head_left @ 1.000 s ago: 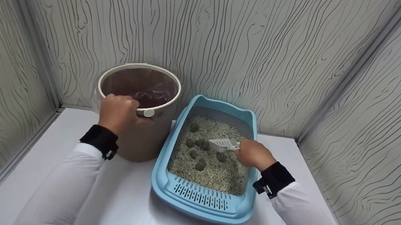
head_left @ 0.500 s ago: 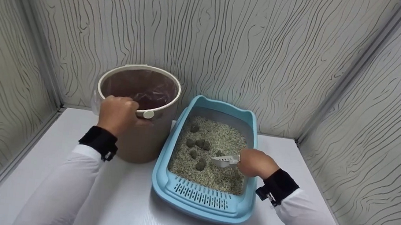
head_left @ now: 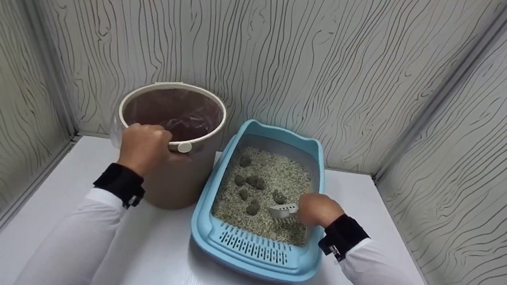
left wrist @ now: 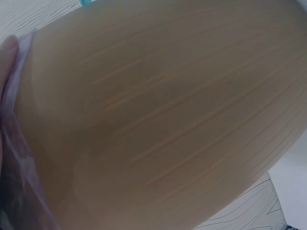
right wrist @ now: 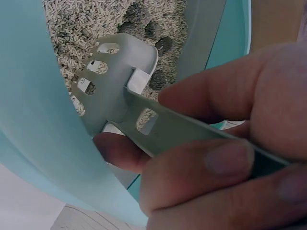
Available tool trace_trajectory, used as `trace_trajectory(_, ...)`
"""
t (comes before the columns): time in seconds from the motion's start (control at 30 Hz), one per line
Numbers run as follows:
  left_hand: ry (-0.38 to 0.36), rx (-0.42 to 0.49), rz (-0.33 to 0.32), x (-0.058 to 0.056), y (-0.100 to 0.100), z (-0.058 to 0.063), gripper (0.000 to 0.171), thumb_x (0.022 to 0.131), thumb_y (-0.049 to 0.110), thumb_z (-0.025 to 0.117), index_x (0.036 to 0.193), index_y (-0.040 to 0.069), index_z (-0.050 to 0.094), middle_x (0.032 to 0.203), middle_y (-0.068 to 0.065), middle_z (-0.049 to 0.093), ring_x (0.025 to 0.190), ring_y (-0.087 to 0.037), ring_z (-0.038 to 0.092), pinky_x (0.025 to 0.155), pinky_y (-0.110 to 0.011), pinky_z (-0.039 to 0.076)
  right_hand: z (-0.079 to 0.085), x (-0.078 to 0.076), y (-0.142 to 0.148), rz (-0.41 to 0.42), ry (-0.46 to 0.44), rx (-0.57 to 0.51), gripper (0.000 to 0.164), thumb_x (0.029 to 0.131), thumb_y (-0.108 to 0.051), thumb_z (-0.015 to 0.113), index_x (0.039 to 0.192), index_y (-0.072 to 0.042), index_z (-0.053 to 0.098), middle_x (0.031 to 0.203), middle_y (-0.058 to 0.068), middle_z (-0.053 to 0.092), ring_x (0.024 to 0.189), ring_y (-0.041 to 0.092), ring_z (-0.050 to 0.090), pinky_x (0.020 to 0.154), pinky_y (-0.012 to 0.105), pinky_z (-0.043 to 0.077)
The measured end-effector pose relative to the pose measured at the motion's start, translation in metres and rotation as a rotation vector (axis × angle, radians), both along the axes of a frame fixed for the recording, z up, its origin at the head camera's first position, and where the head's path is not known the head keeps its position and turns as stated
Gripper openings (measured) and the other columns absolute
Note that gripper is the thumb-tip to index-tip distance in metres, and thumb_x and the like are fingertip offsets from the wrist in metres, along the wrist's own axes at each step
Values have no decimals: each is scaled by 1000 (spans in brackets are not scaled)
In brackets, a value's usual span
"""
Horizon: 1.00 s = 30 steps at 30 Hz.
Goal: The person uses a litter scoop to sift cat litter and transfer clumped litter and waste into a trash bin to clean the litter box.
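My right hand (head_left: 319,210) grips the handle of a pale grey slotted litter scoop (head_left: 283,210). In the right wrist view, the fingers wrap round the handle and the scoop's slotted head (right wrist: 112,79) hangs over pale pellet litter (right wrist: 72,28). The litter lies in a blue litter box (head_left: 202,216), with several dark clumps (head_left: 253,207) on its surface, left of and behind the scoop. My left hand (head_left: 145,148) grips the front left rim of a brown trash bin (head_left: 180,177), which has a cream rim. A clear liner bag (head_left: 195,120) lines the bin; its ribbed side fills the left wrist view.
Bin and litter box stand side by side on a white table (head_left: 149,263). Wood-patterned panels (head_left: 281,47) rise behind and on both sides. The box's front has a slotted ledge (head_left: 252,249), and its raised walls surround the litter.
The scoop has moved from beside the middle clumps toward the front of the box, uncovering a clump behind it. The bin's rim has shifted slightly left and toward me with my left hand.
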<state>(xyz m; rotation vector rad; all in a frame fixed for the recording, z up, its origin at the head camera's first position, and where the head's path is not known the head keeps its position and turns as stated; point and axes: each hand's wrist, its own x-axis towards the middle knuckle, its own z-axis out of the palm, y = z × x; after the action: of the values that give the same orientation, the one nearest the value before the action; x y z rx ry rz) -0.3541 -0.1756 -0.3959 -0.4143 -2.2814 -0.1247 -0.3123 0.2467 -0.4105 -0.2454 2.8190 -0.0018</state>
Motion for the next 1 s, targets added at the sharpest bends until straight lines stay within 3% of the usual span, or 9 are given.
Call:
trace_trajectory(0.2,-15,4,7,6,0,0,67,50,72,91,56,11,62,59,-9,66,53,-35,63,55,-49,43,-7,-8,-4,-51,-40,5,27,95,-9,58,68,-12,54,68,2,45,59,19,43,55,33,37)
trace_trajectory(0.5,-103,34,56,12,-1,4,73,55,80,86,49,16,51,52,-6,58,50,-33,54,50,-47,40,-15,-29,-20,23,-130,77,44,96,-2,54,57,-17,40,63,-2,32,56,13,26,51,28,24)
trace_trajectory(0.63,-128,40,57,13,0,3,72,56,80,86,49,16,52,55,-6,61,53,-34,57,53,-48,42,-18,-41,-27,4,-156,86,44,99,-4,55,57,-16,45,65,0,39,58,14,26,55,29,27)
trace_trajectory(0.7,-123,41,58,13,0,3,72,56,79,86,50,16,53,55,-7,62,54,-35,58,54,-48,43,-19,-46,-29,-10,-160,94,40,100,-5,54,61,-13,55,71,3,49,62,16,30,60,32,30)
trace_trajectory(0.8,-97,39,59,12,1,3,72,55,79,87,50,15,54,54,-7,60,51,-35,56,51,-48,41,-21,-51,-33,-42,-145,79,31,103,-6,53,79,-6,73,95,10,68,68,18,36,66,34,33)
trace_trajectory(1.0,-71,39,48,10,4,3,72,55,78,87,48,16,52,51,-6,57,48,-33,54,48,-46,38,-30,-58,-35,-38,-123,80,34,107,-9,46,110,2,78,130,20,70,74,19,40,71,34,34)
